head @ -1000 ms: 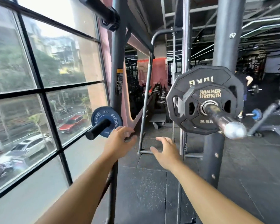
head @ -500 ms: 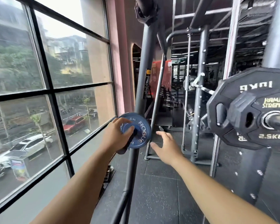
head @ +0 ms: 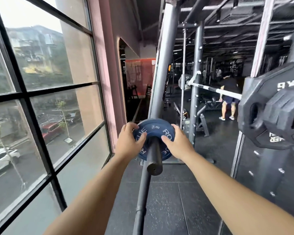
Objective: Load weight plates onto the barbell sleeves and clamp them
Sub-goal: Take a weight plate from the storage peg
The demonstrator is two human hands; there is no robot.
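Note:
A small blue Rogue plate [head: 154, 129] sits on a black storage peg [head: 154, 158] that points toward me from a rack upright. My left hand [head: 128, 141] grips the plate's left rim, thumb on its face. My right hand [head: 177, 143] grips the right rim the same way. At the right edge, two black plates [head: 268, 109], a large one with a smaller Hammer Strength plate in front, hang on the barbell; its sleeve end is out of frame.
A large window [head: 41, 99] fills the left side. The dark rack upright [head: 161, 82] rises behind the blue plate and a second post [head: 196, 82] stands to its right. A person [head: 228, 97] stands far back by another bar. Black rubber floor lies below.
My view swung left, pushing the loaded barbell to the right edge. My right hand came up from open air onto the blue plate's right rim; my left hand shifted to its left rim.

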